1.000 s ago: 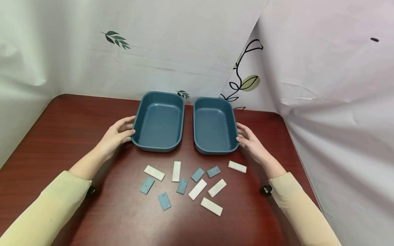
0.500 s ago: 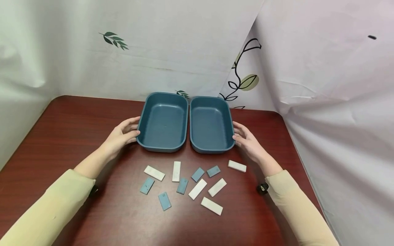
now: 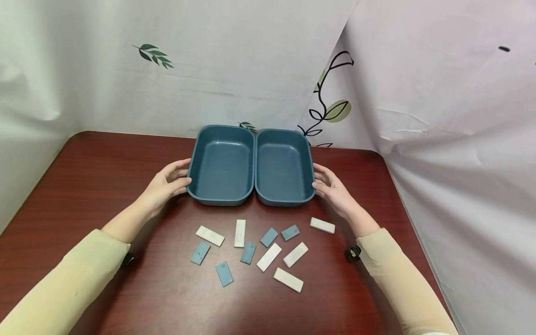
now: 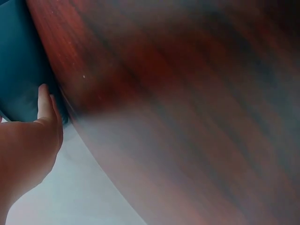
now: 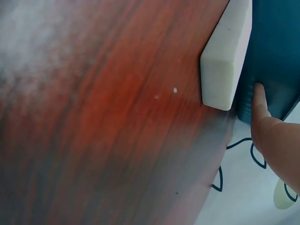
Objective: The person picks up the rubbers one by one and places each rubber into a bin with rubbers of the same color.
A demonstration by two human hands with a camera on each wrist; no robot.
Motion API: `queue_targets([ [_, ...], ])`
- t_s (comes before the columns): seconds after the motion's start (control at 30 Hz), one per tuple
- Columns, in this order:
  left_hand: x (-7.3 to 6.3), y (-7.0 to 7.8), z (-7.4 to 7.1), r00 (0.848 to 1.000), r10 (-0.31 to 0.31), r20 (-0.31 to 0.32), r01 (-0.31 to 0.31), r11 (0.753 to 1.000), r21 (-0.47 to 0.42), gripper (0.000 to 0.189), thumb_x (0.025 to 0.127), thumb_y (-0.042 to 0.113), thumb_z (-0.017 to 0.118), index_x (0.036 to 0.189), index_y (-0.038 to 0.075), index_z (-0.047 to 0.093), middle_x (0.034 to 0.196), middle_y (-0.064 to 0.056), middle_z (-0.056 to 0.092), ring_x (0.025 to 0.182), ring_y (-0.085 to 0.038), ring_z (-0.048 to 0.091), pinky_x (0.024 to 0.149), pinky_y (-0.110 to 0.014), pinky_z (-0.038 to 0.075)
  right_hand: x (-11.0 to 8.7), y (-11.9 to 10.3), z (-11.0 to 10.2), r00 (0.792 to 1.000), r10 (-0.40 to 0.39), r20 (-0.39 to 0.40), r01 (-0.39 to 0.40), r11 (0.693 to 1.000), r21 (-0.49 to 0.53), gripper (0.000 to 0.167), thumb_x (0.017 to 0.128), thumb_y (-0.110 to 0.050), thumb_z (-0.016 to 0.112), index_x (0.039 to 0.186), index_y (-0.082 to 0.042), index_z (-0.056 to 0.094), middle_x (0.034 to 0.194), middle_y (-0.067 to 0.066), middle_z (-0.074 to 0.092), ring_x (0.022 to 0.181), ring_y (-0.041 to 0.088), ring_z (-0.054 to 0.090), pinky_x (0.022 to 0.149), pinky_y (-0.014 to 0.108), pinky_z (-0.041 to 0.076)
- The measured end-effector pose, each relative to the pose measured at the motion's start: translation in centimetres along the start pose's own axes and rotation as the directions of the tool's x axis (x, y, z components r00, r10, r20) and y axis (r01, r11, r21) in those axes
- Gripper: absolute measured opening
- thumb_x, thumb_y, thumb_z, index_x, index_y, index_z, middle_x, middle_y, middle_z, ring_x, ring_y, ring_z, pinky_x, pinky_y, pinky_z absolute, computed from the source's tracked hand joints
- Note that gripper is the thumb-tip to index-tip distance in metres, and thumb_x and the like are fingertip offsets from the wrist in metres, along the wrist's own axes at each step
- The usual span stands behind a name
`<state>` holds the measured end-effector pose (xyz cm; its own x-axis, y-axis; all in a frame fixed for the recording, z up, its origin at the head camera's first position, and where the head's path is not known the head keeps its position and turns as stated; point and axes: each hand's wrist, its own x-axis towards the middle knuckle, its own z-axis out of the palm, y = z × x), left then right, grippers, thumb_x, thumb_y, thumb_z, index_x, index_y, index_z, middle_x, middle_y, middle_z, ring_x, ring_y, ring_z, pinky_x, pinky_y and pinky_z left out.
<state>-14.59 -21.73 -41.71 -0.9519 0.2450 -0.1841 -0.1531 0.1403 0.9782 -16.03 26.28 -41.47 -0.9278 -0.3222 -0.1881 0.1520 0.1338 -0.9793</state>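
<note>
Two dark blue trays stand side by side at the back of the table, their inner rims touching in the head view. My left hand (image 3: 166, 185) presses on the outer side of the left tray (image 3: 222, 202), fingers fairly straight and the thumb by the rim. On the other side, my right hand (image 3: 335, 190) rests against the outer wall of the right tray (image 3: 285, 203). Both wrist views show a finger lying along a tray wall. In front of the trays lie several white blocks (image 3: 269, 257) and several smaller grey-blue blocks (image 3: 224, 273).
A white block (image 3: 322, 225) lies close to the right hand and the right tray's near corner. Behind the reddish-brown table (image 3: 176, 298) hangs a white sheet (image 3: 234, 65) with leaf prints, and it also runs along both sides.
Both hands have moved inward with the trays, the left one rightward and the right one leftward. The gap between the trays has closed. The blocks have stayed put.
</note>
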Motion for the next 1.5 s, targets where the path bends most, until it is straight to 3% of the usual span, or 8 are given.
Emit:
queue_targets([
  [0.23,0.2,-0.5,-0.4,0.999,0.033,0.028,-0.031,0.998,-0.054,0.069,0.109,0.015,0.061,0.169,0.009,0.025,0.141,-0.003,0.052,0.114,0.0,0.066,0.092,-0.014,0.057,0.0,0.0,-0.1,1.0,0.005,-0.006,-0.005,1.0,-0.003,0.066,0.112,-0.006,0.046,0.17,-0.006,0.016,0.168,0.027,0.032,0.137,0.021,0.054,0.101,0.015,0.051],
  [0.57,0.5,-1.4,-0.9,0.996,0.069,0.051,-0.064,0.993,-0.095,0.067,0.109,0.011,0.06,0.168,0.011,0.027,0.138,0.003,0.054,0.117,-0.001,0.066,0.092,-0.015,0.058,0.2,0.0,-0.1,1.0,0.006,-0.004,-0.006,1.0,0.002,0.066,0.111,-0.005,0.048,0.17,-0.007,0.017,0.169,0.026,0.032,0.133,0.016,0.055,0.1,0.015,0.053],
  [0.8,0.6,-1.4,-1.0,0.998,0.033,0.054,-0.029,0.996,-0.08,0.068,0.11,0.015,0.06,0.169,0.013,0.026,0.142,0.0,0.051,0.119,-0.001,0.063,0.095,-0.014,0.055,0.1,0.2,-0.3,1.0,-0.005,0.004,0.005,1.0,0.011,0.066,0.111,-0.004,0.048,0.169,-0.005,0.018,0.168,0.028,0.032,0.132,0.014,0.057,0.1,0.015,0.054],
  [1.03,0.8,-1.7,-1.0,0.997,-0.014,0.075,0.021,0.996,-0.089,0.068,0.112,0.018,0.057,0.17,0.015,0.023,0.143,0.005,0.049,0.124,0.0,0.057,0.099,-0.012,0.049,0.2,0.3,-0.4,1.0,0.001,-0.003,-0.001,1.0,0.016,0.065,0.111,-0.003,0.048,0.169,-0.005,0.019,0.167,0.028,0.033,0.128,0.011,0.059,0.099,0.015,0.054],
  [1.37,1.0,-2.0,-1.1,0.996,-0.011,0.092,0.02,0.995,-0.101,0.068,0.112,0.019,0.057,0.17,0.016,0.023,0.145,0.004,0.047,0.127,-0.001,0.055,0.101,-0.012,0.048,-0.1,-0.2,-1.0,0.999,-0.018,-0.041,0.018,1.0,-0.013,0.061,0.112,-0.009,0.048,0.167,0.0,0.023,0.165,0.032,0.035,0.125,0.004,0.06,0.102,0.014,0.053],
  [1.5,0.9,-1.9,-1.2,0.996,0.005,0.085,0.004,0.995,-0.097,0.066,0.111,0.018,0.058,0.169,0.016,0.026,0.142,0.006,0.05,0.125,-0.001,0.057,0.1,-0.012,0.05,-0.7,-0.4,-1.6,0.998,-0.035,-0.055,0.034,0.999,-0.018,0.058,0.112,-0.008,0.048,0.163,0.007,0.027,0.155,0.027,0.049,0.119,0.0,0.065,0.102,0.015,0.054],
])
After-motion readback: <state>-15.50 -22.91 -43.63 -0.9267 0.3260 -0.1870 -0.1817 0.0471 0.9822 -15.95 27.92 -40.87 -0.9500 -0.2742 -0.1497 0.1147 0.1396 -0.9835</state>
